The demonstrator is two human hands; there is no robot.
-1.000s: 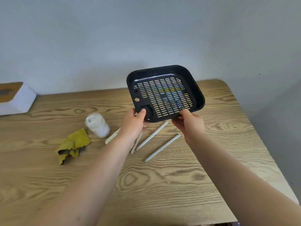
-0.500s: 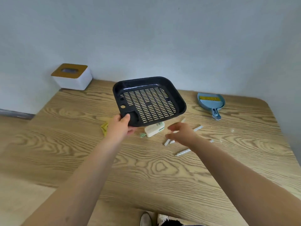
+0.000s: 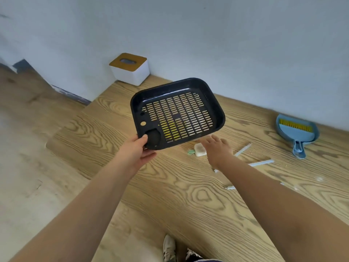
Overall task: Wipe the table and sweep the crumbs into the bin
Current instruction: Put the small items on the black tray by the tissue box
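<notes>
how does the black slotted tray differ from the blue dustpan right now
The black slotted plastic tray is held up off the wooden table, tilted, its near corner gripped by the left hand; the blue plastic dustpan lies flat on the table, untouched. The tray's floor is perforated with slots; the dustpan's is solid and holds a yellow-bristled brush. The dustpan has a handle; the tray shows none. Both are shallow, rimmed plastic.

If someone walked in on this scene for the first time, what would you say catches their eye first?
The black slotted tray, held tilted above the wooden table by the left hand at its near corner, dominates the middle. Just below it the right hand reaches out, fingers straight, over a small white object and scattered pale sticks. To the far right lies a blue dustpan with a yellow-bristled brush; a white tissue box sits by the wall.
</notes>
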